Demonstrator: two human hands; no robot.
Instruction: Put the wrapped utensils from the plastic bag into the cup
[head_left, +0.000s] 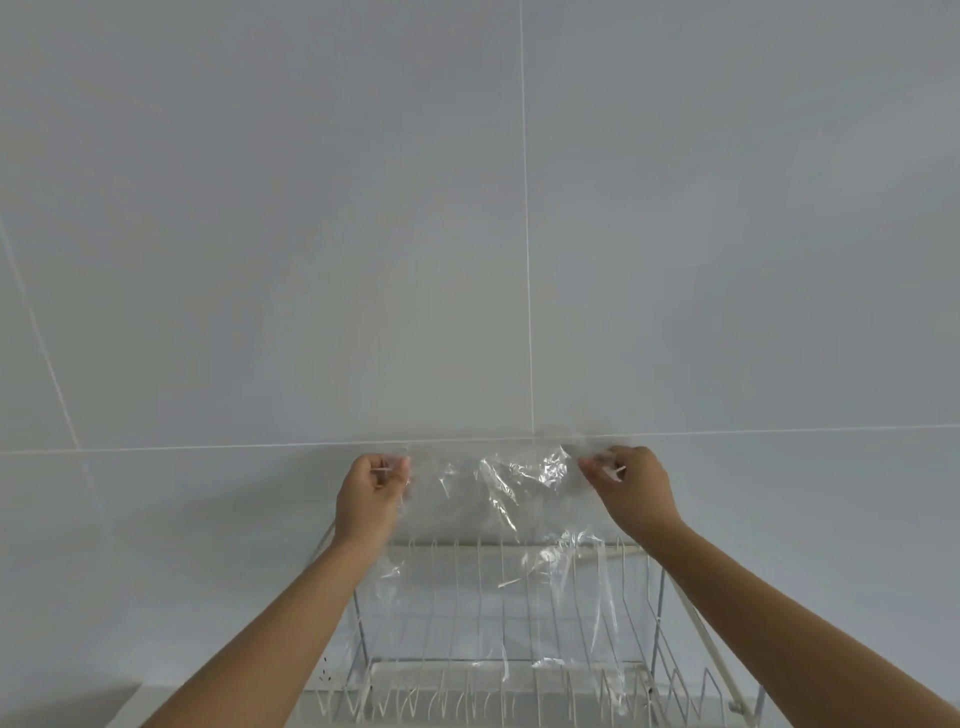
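A clear plastic bag (498, 519) hangs stretched between two raised hands in front of a pale grey tiled wall (311, 208). The film is thin, glossy and heavily creased, catching white glints along its wrinkles, densest toward the upper right near 1 o'clock from the bag's middle. Its lower part drapes loosely down in front of the rack below. Whether any wrapped utensils lie inside cannot be told; the film looks flat and see-through.

The left hand (371, 491), at 9 o'clock of the bag, is curled closed with fingertips pinching the bag's upper left corner. The right hand (631, 486), at 3 o'clock, is likewise closed, thumb and fingers nipping the upper right corner. Both bare forearms reach up from the bottom edge of the view.

At 6 o'clock, under the bag, stands a white wire dish rack (519, 649): thin straight rods form a grid floor, upright prongs run along its front, and a rounded frame rail slants down at the right. Behind it the wall's large smooth matte tiles are split by fine light grout lines, one vertical and one horizontal, crossing just above the bag.
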